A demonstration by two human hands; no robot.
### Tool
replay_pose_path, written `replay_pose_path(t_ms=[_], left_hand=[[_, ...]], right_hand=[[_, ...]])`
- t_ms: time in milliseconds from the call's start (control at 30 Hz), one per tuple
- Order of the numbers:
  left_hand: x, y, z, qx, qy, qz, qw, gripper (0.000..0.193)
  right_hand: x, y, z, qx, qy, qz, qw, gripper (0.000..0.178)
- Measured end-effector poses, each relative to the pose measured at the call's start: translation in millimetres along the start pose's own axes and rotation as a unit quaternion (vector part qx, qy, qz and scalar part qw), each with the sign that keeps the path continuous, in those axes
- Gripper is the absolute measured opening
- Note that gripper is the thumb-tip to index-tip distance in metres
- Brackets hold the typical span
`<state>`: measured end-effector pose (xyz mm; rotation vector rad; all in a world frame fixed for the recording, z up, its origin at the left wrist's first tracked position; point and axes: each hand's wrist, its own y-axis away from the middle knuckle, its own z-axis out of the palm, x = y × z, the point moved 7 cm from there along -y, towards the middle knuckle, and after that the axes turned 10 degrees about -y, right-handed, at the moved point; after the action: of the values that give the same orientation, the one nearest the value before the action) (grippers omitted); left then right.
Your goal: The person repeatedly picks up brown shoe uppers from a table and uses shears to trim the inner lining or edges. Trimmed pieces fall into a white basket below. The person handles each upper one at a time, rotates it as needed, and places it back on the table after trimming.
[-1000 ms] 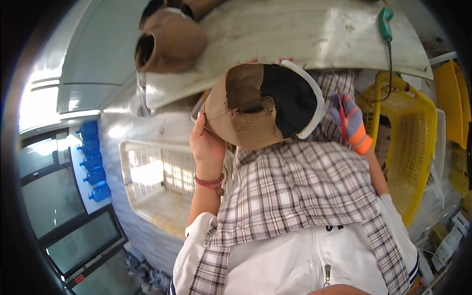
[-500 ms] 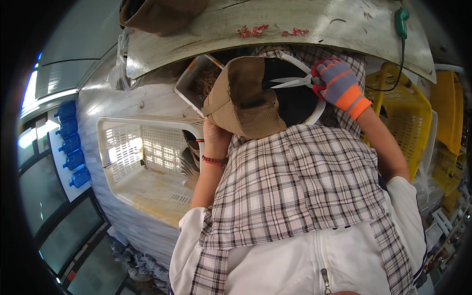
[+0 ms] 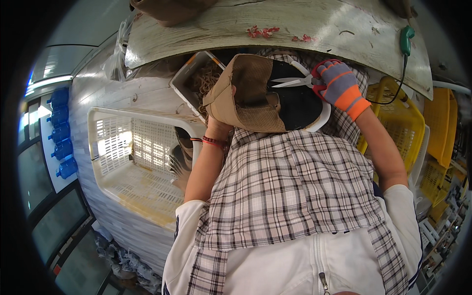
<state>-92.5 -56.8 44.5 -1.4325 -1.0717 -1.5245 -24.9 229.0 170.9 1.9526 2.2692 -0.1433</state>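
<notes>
My left hand [image 3: 219, 127], bare with a red beaded bracelet at the wrist, grips a hollow tan fabric piece [image 3: 220, 101]. Most of its fingers are hidden behind the fabric; a fingertip shows over the inner side. The piece lies across my lap, joined to or lying against a black panel [image 3: 300, 109] with a white curved edge; I cannot tell its kind. A grey and orange glove covers my right hand [image 3: 340, 87], closed round the red handles of a pair of scissors [image 3: 293, 82]. The slightly parted blades point left over the black panel.
A worn table [image 3: 221, 42] crosses ahead, bearing red scraps, a brown item [image 3: 172, 11] and a green corded tool [image 3: 406, 40]. To the left are a box of tan scraps [image 3: 183, 88] and a white crate [image 3: 109, 184]; a yellow basket [image 3: 417, 123] stands right.
My left hand has turned the tan piece slightly, so a fingertip now shows over its inner side and more white edge shows below. The scissors remain in my right hand.
</notes>
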Motion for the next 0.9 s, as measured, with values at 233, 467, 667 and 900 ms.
replay_pose_path(t_ms=[233, 467, 667, 900], left_hand=[[-8.8, 0.8, -0.7, -0.016, 0.077, -0.039, 0.996, 0.047], [0.1, 3.9, 13.0, -0.017, 0.248, -0.123, 0.961, 0.041], [-3.6, 5.7, 4.6, -0.017, 0.084, -0.059, 0.995, 0.039], [-15.4, 7.8, 0.5, -0.046, -0.033, -0.015, 0.998, 0.044]], right_hand=[[-4.4, -10.5, -2.3, -0.017, -0.013, -0.026, 0.999, 0.033], [4.4, -12.3, 1.6, -0.026, -0.045, -0.045, 0.998, 0.031], [5.3, -18.4, 1.8, -0.065, -0.059, -0.052, 0.995, 0.03], [0.6, -16.4, -8.8, -0.084, -0.065, -0.043, 0.993, 0.03]])
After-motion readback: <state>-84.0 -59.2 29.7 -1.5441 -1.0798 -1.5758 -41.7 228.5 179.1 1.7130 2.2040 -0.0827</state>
